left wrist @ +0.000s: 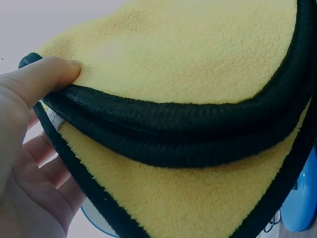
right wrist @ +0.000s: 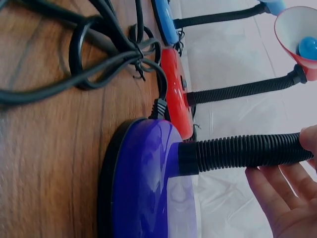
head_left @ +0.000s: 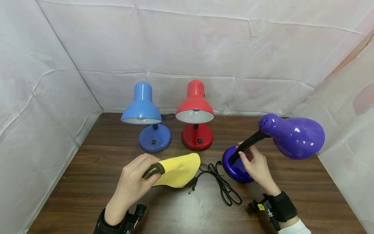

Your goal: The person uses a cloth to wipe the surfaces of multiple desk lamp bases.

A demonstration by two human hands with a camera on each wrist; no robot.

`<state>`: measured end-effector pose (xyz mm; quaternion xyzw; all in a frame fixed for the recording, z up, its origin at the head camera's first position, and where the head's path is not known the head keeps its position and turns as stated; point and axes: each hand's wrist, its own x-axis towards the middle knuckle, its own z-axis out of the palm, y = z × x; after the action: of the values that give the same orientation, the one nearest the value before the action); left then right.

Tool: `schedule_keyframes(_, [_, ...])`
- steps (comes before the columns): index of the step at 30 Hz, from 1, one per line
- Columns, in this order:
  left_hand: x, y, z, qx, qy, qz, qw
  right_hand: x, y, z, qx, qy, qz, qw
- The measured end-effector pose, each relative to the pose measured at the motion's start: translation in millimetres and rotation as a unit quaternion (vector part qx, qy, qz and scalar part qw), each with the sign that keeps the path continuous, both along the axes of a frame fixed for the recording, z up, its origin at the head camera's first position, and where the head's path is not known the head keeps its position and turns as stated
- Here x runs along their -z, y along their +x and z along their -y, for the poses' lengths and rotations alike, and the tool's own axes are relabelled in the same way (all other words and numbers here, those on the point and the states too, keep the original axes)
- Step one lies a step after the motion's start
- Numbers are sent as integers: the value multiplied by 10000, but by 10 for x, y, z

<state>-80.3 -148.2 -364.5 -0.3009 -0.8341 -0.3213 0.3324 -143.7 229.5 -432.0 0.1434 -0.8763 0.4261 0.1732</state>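
Observation:
My left hand (head_left: 137,178) pinches a folded yellow cloth (head_left: 179,170) with black trim, lifted just above the wooden table (head_left: 87,169). In the left wrist view the thumb (left wrist: 47,79) presses on the cloth's (left wrist: 198,49) top by the black edge. My right hand (head_left: 255,162) grips the black flexible neck (head_left: 248,144) of a purple desk lamp just above its round base (head_left: 233,167). The purple shade (head_left: 296,136) leans out to the right. In the right wrist view the neck (right wrist: 242,151) rises from the glossy base (right wrist: 148,183), with my fingers (right wrist: 280,193) beside it.
A blue lamp (head_left: 143,107) and a red lamp (head_left: 195,105) stand side by side at the back. A black power cord (head_left: 223,187) with its plug lies coiled between the cloth and the purple base. White sheeting walls in the table on three sides.

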Motion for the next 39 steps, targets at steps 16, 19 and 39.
schedule_keyframes(16, [-6,10,-18,-27,-47,22,10000,-25,-133,-184,1137,291,-125,9930])
schedule_keyframes(19, [-4,14,-19,-27,-46,24,10000,-30,-160,-215,1328,312,-128,9906])
schedule_keyframes(39, [11,20,-14,21,13,-5,10000,-90,-399,-338,2264,120,153,9738])
